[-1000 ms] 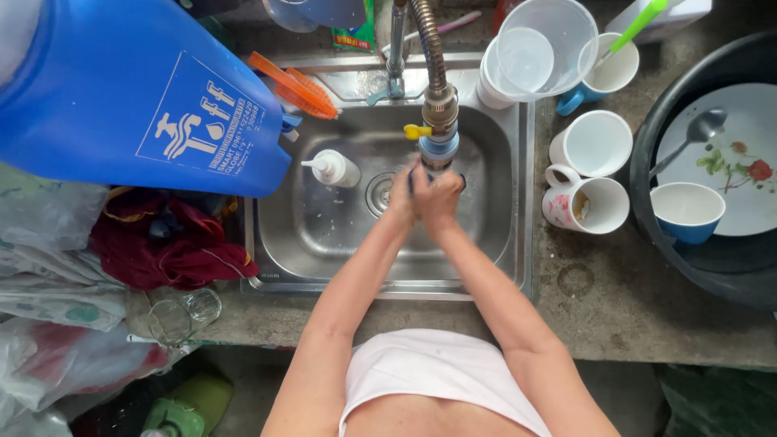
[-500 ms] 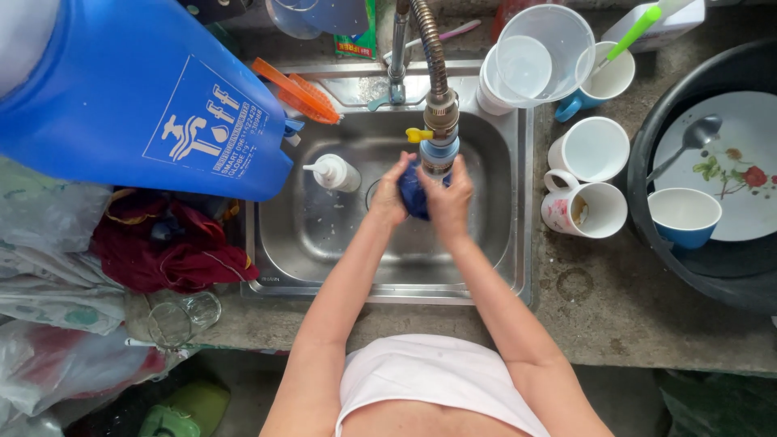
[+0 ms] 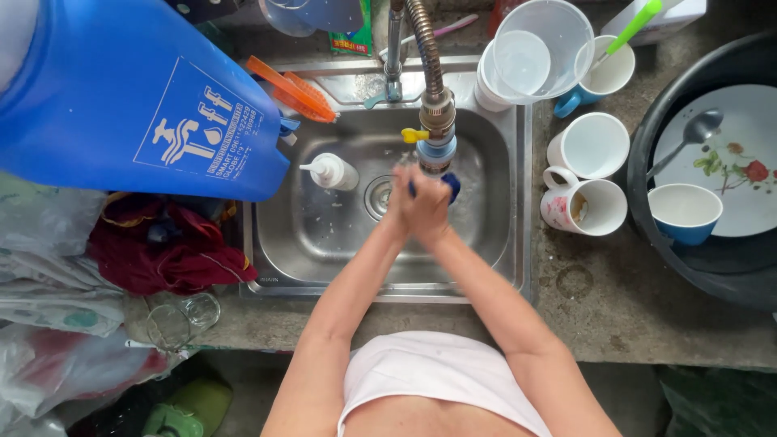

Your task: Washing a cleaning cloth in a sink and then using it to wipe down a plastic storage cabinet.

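The hands have come closer together than a moment ago, and the blue cloth [image 3: 450, 187] that showed between them is now mostly squeezed out of sight. The left hand [image 3: 402, 202] and the right hand [image 3: 430, 209] are pressed tight against each other, both closed around the cloth, right under the tap [image 3: 435, 129]. Only a small blue bit of the cloth sticks out on the right side of the hands. The hands are over the middle of the steel sink [image 3: 307, 235], just beside the drain [image 3: 377, 196]. A white soap bottle [image 3: 332, 171] lies in the sink to the left of the hands. A big blue jug [image 3: 121, 89] leans over the sink's left edge, and an orange brush [image 3: 293, 87] rests at the back corner. A red cloth [image 3: 166, 247] is bunched up on the left, and a clear glass [image 3: 182, 316] lies on the bench [image 3: 599, 307] near it. To the right of the sink stand white cups [image 3: 592, 146], and a black tub [image 3: 712, 267] holds a plate [image 3: 749, 202], a spoon [image 3: 689, 136] and a blue bowl [image 3: 686, 212].
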